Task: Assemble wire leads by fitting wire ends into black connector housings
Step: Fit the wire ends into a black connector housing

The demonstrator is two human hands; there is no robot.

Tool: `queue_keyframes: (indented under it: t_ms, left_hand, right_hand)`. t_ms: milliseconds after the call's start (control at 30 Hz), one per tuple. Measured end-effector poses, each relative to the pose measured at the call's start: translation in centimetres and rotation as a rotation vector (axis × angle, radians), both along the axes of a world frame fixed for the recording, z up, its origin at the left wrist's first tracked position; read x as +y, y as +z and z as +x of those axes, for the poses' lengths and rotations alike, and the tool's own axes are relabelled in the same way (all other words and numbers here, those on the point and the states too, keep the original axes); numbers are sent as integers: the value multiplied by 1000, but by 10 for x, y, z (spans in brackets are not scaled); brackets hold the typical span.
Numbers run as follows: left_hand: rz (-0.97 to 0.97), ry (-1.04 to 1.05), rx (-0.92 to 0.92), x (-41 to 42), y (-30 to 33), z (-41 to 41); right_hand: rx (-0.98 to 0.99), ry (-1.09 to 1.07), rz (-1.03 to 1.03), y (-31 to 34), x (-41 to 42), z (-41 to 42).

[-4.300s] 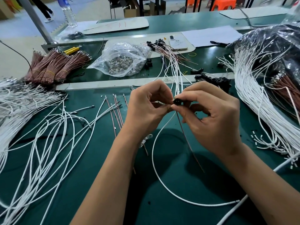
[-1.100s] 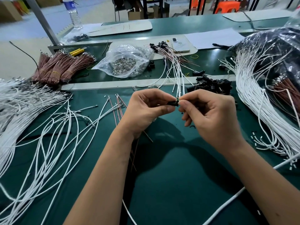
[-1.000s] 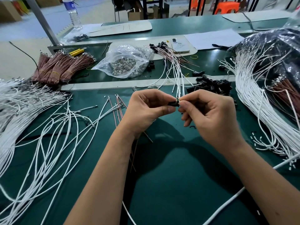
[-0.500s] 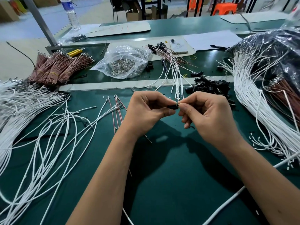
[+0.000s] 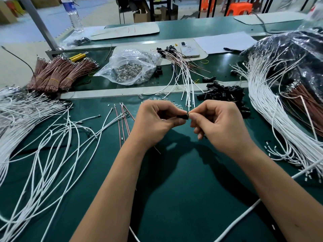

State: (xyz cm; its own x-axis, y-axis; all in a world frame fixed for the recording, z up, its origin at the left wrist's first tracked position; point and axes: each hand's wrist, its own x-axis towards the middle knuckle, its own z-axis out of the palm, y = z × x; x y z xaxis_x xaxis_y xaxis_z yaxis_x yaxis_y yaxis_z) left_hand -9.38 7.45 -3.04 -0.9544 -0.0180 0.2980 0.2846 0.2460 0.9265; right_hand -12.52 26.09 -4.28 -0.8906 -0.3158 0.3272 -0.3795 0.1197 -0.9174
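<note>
A small black connector housing (image 5: 182,116) sits between my two hands above the green table. My left hand (image 5: 157,122) pinches it between thumb and forefinger. My right hand (image 5: 218,124) pinches at its right end with thumb and forefinger; what those fingertips hold is too small to make out. A thin wire end (image 5: 157,150) pokes out below my left hand. A pile of loose black housings (image 5: 225,94) lies just behind my right hand. Finished leads (image 5: 183,74) with black housings fan out behind the hands.
Loose white wires (image 5: 52,145) spread over the left of the table, a thick white bundle (image 5: 272,109) lies at the right. Several brown wires (image 5: 122,123) lie left of my left hand. Behind are bundled brown wires (image 5: 57,74), a clear bag of metal parts (image 5: 131,69) and a phone (image 5: 189,49).
Both hands have stayed together on the black housing, drifting slightly away from me. The white wire loop that hung below the hands 4.3 s ago is gone from there.
</note>
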Motion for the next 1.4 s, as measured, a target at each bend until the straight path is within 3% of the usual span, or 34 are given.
queue_keyframes:
  t_ms: [333, 467, 800, 1000, 1233, 1400]
  left_hand:
    - [80, -21, 66, 7, -1, -2]
    - [-10, -10, 72, 5, -3, -3]
    - [182, -74, -77, 7, 1, 1]
    - [250, -61, -89, 14, 4, 1]
    - [167, -47, -54, 13, 4, 2]
    - [179, -49, -60, 13, 3, 2]
  right_hand:
    - [-139, -19, -310, 0, -5, 4]
    - [-230, 28, -256, 1, -3, 2]
    - [-235, 43, -313, 10, -1, 5]
    - [-300, 44, -490, 14, -6, 9]
    - [-233, 39, -319, 9, -1, 5]
    - [-232, 50, -320, 8, -1, 4]
